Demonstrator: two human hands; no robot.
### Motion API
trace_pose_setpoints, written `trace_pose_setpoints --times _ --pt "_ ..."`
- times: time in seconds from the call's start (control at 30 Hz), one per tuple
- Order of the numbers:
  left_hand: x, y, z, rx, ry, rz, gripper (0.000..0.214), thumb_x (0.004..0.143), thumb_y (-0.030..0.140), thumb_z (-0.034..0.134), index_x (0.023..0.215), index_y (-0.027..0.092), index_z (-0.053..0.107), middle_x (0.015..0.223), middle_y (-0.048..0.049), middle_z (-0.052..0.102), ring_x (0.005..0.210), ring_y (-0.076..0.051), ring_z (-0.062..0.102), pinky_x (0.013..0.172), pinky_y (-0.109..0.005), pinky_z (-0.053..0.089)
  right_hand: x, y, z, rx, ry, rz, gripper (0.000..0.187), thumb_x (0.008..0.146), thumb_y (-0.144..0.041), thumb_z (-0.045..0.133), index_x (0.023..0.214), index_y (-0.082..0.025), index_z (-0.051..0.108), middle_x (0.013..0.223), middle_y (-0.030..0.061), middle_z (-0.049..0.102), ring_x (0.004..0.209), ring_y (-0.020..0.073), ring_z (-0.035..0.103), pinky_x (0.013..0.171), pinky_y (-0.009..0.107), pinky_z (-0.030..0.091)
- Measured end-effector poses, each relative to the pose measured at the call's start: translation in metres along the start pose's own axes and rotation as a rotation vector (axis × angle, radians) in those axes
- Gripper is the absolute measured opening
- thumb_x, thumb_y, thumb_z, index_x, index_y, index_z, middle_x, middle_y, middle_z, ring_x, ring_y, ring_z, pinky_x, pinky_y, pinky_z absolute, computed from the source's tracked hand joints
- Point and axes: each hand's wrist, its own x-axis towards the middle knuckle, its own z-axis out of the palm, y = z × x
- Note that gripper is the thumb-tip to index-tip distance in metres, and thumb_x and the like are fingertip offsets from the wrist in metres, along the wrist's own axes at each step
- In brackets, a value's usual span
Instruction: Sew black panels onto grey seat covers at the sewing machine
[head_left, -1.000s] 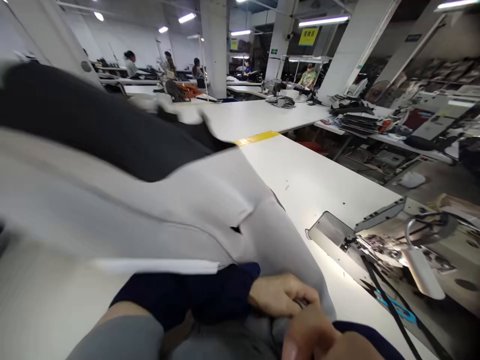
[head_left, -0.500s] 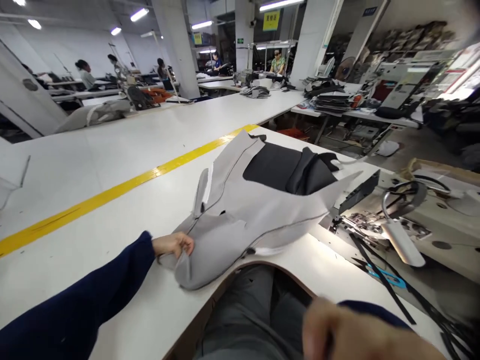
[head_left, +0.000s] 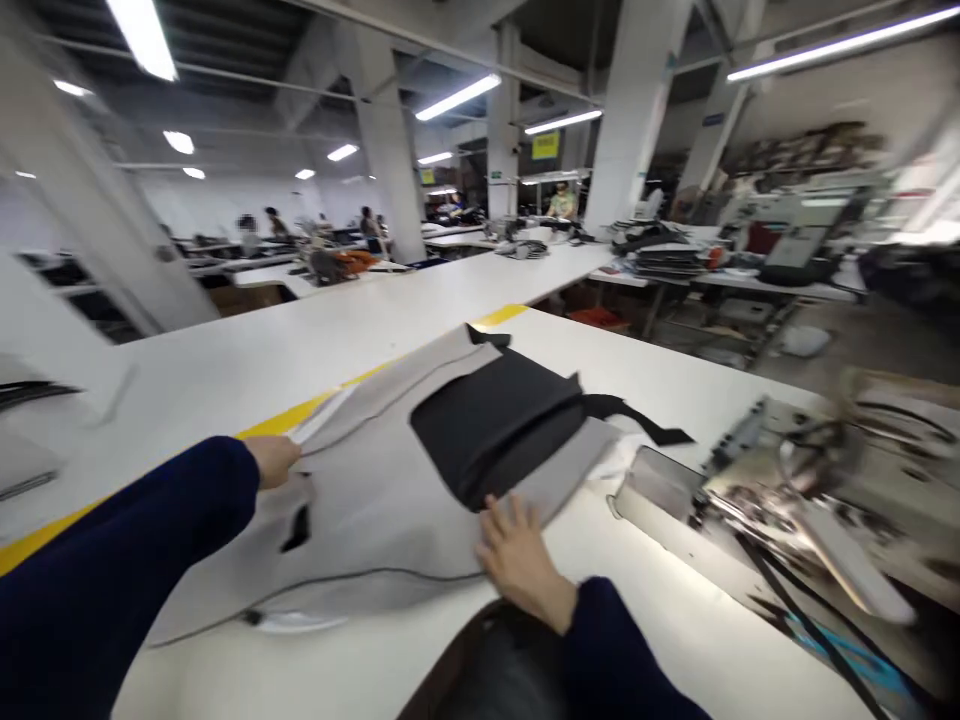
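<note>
A grey fabric piece (head_left: pixel 375 520) with a black panel (head_left: pixel 487 420) sewn on lies spread on the white table (head_left: pixel 300 350) in front of me. My left hand (head_left: pixel 274 460) pinches the grey piece's far left edge, fingers closed on it. Fingers stretched out, my right hand (head_left: pixel 517 555) rests flat on the grey cloth just below the black panel. Both arms wear dark blue sleeves.
A sewing machine bed (head_left: pixel 795 500) with a metal plate (head_left: pixel 660 485) sits at the right. A yellow stripe (head_left: pixel 45 540) crosses the table. Other people work at distant tables (head_left: pixel 562 205). Stacks of fabric lie on a far bench (head_left: pixel 667 262).
The cloth was thrown from my lap onto the table and now lies flatter, further left. My right hand rose from my lap onto the cloth. My left hand shifted to the far edge.
</note>
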Motion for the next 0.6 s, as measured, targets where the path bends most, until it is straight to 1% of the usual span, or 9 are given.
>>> trace_pose_setpoints --times 0.07,0.1,0.17,0.23,0.3,0.4,0.47,0.53,0.6 --pt "0.041 0.038 0.010 -0.005 -0.059 0.153 0.035 0.084 0.030 0.038 0.072 0.016 0.067 0.071 -0.0083 0.064 0.073 -0.021 0.061 0.075 -0.038 0.051 0.008 -0.037 -0.005 0.089 -0.037 -0.058 0.063 0.080 -0.056 0.059 0.130 -0.019 0.054 0.138 0.0099 0.051 0.126 0.0433 0.044 0.099 0.063 0.040" --pt "0.060 0.063 0.018 -0.018 -0.072 0.250 0.034 0.086 0.029 0.037 0.084 0.017 0.069 0.087 -0.0098 0.067 0.085 -0.021 0.062 0.083 -0.037 0.050 0.008 -0.051 -0.007 0.120 -0.040 -0.087 0.071 0.074 -0.061 0.062 0.131 -0.019 0.052 0.138 0.0094 0.052 0.126 0.0428 0.044 0.099 0.062 0.041" --pt "0.095 0.118 0.035 -0.045 -0.075 0.427 0.038 0.090 0.036 0.037 0.107 0.019 0.066 0.111 -0.0119 0.064 0.101 -0.023 0.059 0.093 -0.036 0.046 0.001 -0.075 -0.013 0.127 -0.068 -0.093 0.076 0.069 -0.059 0.068 0.133 -0.021 0.050 0.138 0.0077 0.051 0.128 0.0396 0.044 0.103 0.058 0.042" --pt "0.124 0.171 0.052 -0.072 -0.028 0.469 0.049 0.090 0.048 0.040 0.123 0.017 0.058 0.133 -0.0147 0.052 0.117 -0.027 0.052 0.101 -0.041 0.042 -0.012 -0.090 -0.024 0.118 -0.124 -0.093 0.078 0.066 -0.053 0.074 0.133 -0.023 0.050 0.138 0.0062 0.052 0.129 0.0369 0.043 0.105 0.054 0.042" --pt "0.148 0.218 0.068 -0.126 -0.022 0.429 0.062 0.086 0.054 0.044 0.135 0.015 0.048 0.146 -0.0148 0.040 0.131 -0.031 0.041 0.107 -0.044 0.037 -0.025 -0.095 -0.039 0.140 -0.183 -0.103 0.073 0.065 -0.050 0.077 0.130 -0.026 0.052 0.137 0.0035 0.053 0.127 0.0339 0.046 0.106 0.050 0.042" --pt "0.168 0.274 0.092 -0.216 -0.094 0.396 0.061 0.090 0.044 0.040 0.142 0.013 0.038 0.151 -0.0134 0.032 0.139 -0.028 0.031 0.111 -0.042 0.034 -0.040 -0.076 -0.062 0.284 -0.220 -0.151 0.040 0.078 -0.045 0.066 0.115 -0.031 0.058 0.124 -0.0027 0.063 0.113 0.0223 0.057 0.104 0.039 0.043" --pt "0.167 0.300 0.106 -0.263 -0.116 0.430 0.054 0.094 0.035 0.030 0.143 0.013 0.036 0.151 -0.0113 0.032 0.140 -0.024 0.029 0.113 -0.041 0.032 -0.052 -0.047 -0.075 0.363 -0.158 -0.106 0.026 0.089 -0.036 0.050 0.112 -0.027 0.059 0.115 -0.0010 0.067 0.105 0.0169 0.060 0.099 0.034 0.045" --pt "0.159 0.314 0.117 -0.326 -0.104 0.479 0.052 0.096 0.035 0.024 0.143 0.016 0.037 0.151 -0.0075 0.032 0.141 -0.021 0.027 0.114 -0.040 0.030 -0.069 -0.014 -0.087 0.335 -0.034 0.044 0.029 0.092 -0.025 0.042 0.115 -0.018 0.058 0.115 0.0065 0.066 0.108 0.0183 0.058 0.097 0.036 0.046" --pt "0.154 0.316 0.122 -0.393 -0.089 0.503 0.051 0.096 0.036 0.025 0.142 0.019 0.038 0.150 -0.0042 0.035 0.140 -0.019 0.028 0.115 -0.038 0.030 -0.087 0.012 -0.095 0.233 0.044 0.216 0.031 0.092 -0.020 0.042 0.118 -0.013 0.057 0.122 0.0127 0.062 0.118 0.0221 0.052 0.099 0.040 0.045"
